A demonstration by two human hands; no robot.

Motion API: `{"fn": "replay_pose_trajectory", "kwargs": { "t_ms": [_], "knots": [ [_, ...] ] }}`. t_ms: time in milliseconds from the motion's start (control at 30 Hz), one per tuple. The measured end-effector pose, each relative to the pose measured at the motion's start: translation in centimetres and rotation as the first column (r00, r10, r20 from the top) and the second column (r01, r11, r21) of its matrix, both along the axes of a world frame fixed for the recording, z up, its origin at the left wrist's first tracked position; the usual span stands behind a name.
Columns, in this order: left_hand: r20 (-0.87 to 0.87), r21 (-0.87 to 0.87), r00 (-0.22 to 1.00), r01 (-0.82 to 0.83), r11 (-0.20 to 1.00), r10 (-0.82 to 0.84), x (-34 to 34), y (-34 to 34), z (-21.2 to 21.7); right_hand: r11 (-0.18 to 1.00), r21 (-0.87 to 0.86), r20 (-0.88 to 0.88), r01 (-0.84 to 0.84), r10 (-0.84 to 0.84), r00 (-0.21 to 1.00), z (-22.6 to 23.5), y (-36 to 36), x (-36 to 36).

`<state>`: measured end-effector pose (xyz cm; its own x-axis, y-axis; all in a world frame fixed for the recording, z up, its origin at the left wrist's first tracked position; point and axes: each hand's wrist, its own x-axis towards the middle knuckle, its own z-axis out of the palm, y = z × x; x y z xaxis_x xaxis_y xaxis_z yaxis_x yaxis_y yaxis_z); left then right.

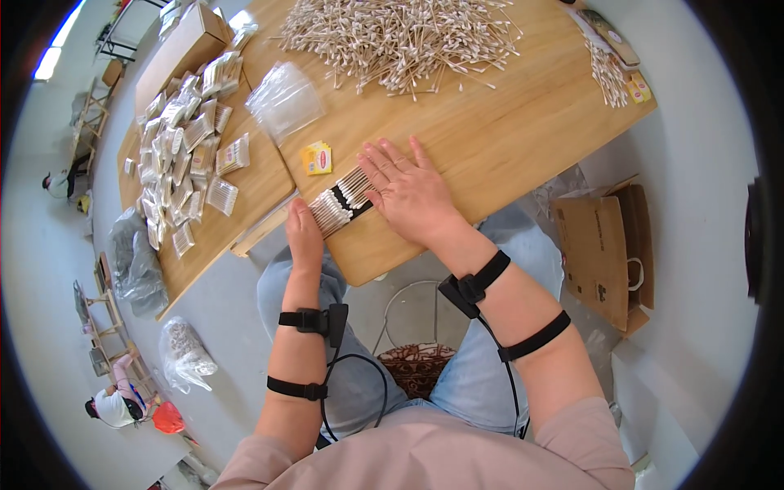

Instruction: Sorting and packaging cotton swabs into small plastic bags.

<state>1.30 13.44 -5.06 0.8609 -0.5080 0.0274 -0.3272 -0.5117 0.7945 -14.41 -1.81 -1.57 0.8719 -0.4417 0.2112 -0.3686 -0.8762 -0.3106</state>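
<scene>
Your right hand (408,192) lies flat, fingers spread wide and palm down, on a row of white-tipped wooden cotton swabs (341,202) laid side by side across a narrow black tray (353,211) near the front edge of the pale wooden table (490,139). The flat palm appears to level the sticks and keep them from rolling. Your left hand (304,233) stands on edge at the row's near end, fingers straight and closed together, gripping nothing; it seems to act as a stop that squares the tips. Both forearms rise from the lower edge, each banded with black straps, the right wrist bent slightly inward. Just beyond the tray lie small yellow paper labels (317,158) and a stack of clear plastic bags (284,100), near your reach. A large loose heap of cotton swabs (400,37) covers the far side of the table, and filled packets (184,155) are spread over a second table on your left.
</scene>
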Motion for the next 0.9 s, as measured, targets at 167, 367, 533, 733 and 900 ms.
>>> {"fn": "replay_pose_trajectory", "kwargs": {
  "t_ms": [167,367,533,733,900],
  "knots": [
    [0.197,0.07,0.978,0.058,0.996,-0.071,0.6,0.6,0.5,1.0,-0.025,0.037,0.012,-0.012,0.999,0.0,0.1,0.0],
    [0.574,0.237,0.743,0.251,0.939,-0.344,-2.9,-0.4,5.1,1.0,-0.012,0.004,0.012,-0.012,1.0,0.1,0.0,0.0],
    [0.557,0.5,0.618,0.283,0.819,-0.554,-5.1,-0.3,5.4,0.999,-0.031,-0.026,0.016,-0.016,1.0,-0.1,0.0,0.1],
    [0.539,0.528,0.616,0.284,0.8,-0.574,-4.9,-0.5,5.0,1.0,-0.012,-0.023,0.018,-0.018,1.0,-0.3,0.0,0.0],
    [0.438,0.008,0.879,0.205,0.979,-0.188,-2.6,0.0,3.0,1.0,-0.019,-0.019,0.02,-0.021,1.0,0.0,0.3,0.3]
  ]
}}
